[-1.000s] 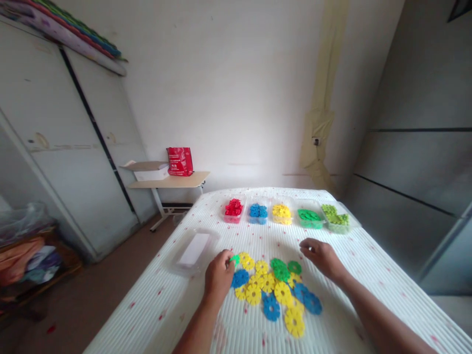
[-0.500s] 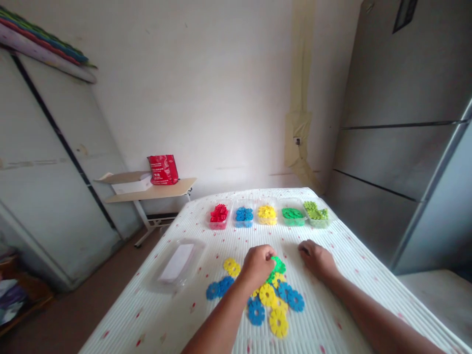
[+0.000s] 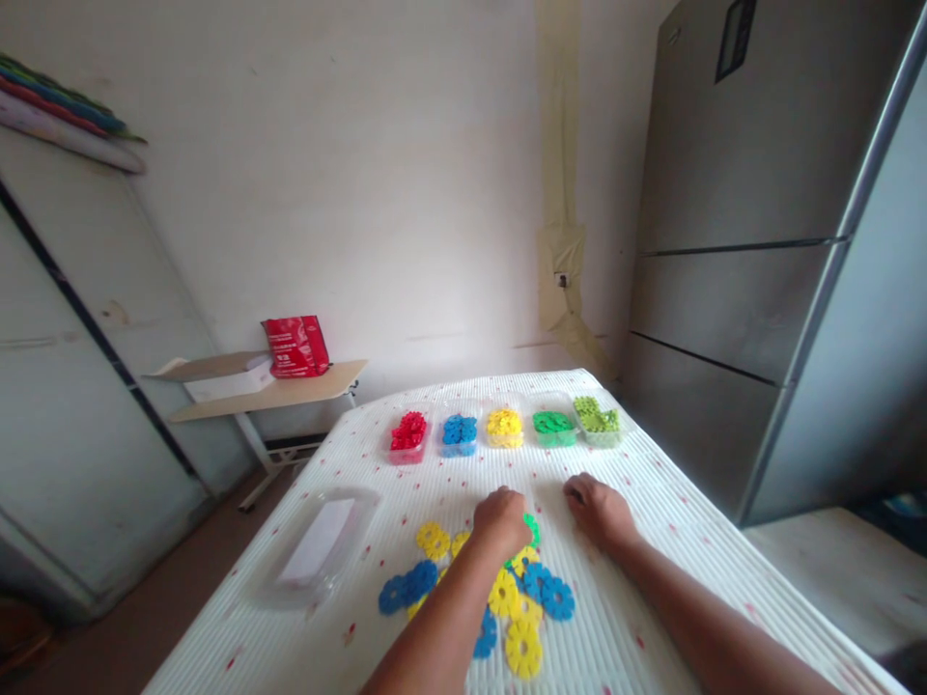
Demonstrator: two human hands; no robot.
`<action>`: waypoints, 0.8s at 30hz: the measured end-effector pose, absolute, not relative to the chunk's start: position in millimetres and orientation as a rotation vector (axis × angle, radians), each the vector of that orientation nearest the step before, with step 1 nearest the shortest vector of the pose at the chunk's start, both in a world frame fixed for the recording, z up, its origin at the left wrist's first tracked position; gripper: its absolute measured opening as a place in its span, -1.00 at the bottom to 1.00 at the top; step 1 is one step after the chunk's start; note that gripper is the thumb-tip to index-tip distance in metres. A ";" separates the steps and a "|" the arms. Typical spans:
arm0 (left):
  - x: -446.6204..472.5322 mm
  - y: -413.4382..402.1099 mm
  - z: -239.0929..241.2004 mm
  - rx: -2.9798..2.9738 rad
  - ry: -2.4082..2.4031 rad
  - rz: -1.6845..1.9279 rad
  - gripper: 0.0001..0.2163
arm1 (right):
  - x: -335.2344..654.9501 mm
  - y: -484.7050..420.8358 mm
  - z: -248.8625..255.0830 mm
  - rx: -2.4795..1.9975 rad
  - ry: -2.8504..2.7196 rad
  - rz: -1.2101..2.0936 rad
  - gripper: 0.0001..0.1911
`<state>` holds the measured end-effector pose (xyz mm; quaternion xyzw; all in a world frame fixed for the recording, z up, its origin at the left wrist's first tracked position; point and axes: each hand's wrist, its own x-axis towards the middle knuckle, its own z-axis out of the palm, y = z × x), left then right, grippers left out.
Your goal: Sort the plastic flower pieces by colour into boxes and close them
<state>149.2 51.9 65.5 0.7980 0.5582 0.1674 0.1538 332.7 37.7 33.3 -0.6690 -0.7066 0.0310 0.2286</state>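
Interlocking flower-shaped plastic discs lie joined in a flat, branching figure on the table. Among them are a yellow disc (image 3: pixel 522 649), a blue disc (image 3: pixel 557 598) and another yellow disc (image 3: pixel 433 541). At the far end of the figure, my left hand (image 3: pixel 501 521) is closed on a green disc (image 3: pixel 534 529), and that hand and forearm hide part of the figure. My right hand (image 3: pixel 600 510) rests on the tabletop to the right, apart from the discs. Its fingers are curled, and their inner side is hidden from me.
Clear tubs stand in a row at the back, holding red discs (image 3: pixel 409 430), blue discs (image 3: pixel 460 430), yellow discs (image 3: pixel 505 425), green discs (image 3: pixel 554 425) and light green discs (image 3: pixel 598 415). A clear plastic lid (image 3: pixel 362 507) lies left. The fridge (image 3: pixel 710 270) stands right.
The camera view has turned slightly right, so everything sits further left. My left hand now covers more of the green disc. My right hand keeps its place on the table.
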 end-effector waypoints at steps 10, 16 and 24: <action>129.4 50.7 53.2 1.830 1.341 0.899 -0.90 | 328.2 36.0 47.3 -1.461 -1.721 0.644 -0.83; 117.4 45.8 48.7 1.525 1.171 1.037 -0.78 | 287.6 24.3 63.9 -1.131 -1.632 1.145 -0.73; 110.0 29.1 54.0 1.832 1.267 0.947 -0.43 | 271.8 22.4 67.3 -1.164 -1.778 1.090 -0.78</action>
